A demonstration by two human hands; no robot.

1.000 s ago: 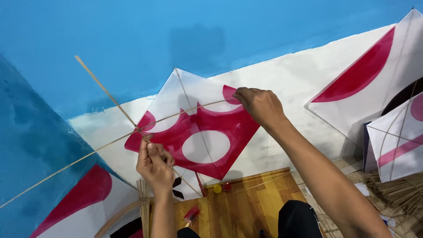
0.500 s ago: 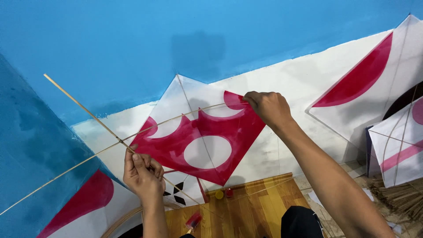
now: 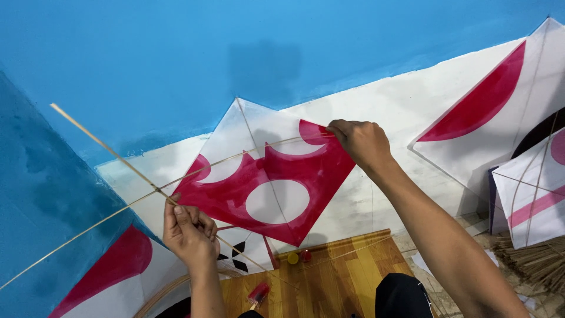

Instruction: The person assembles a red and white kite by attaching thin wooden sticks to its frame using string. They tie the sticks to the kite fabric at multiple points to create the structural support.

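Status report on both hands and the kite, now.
Left hand pinches kite's left corner and thin sticks. Right hand grips right corner. Red-and-white kite held up, bow stick bent across. Nothing blocking.

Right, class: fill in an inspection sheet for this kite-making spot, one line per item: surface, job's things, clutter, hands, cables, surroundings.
Surface: a wooden board on the floor below the hands.
Job's things: a red and white kite held up, a thin bowed stick arching across it; a second long thin stick crosses at the kite's left corner.
Clutter: small yellow and red round things on the board; a bundle of thin sticks at far right.
Hands: left hand pinches the kite's left corner where the sticks cross; right hand grips its right corner.
Cables: nothing seen.
Surroundings: blue wall; more red and white kites leaning against it.
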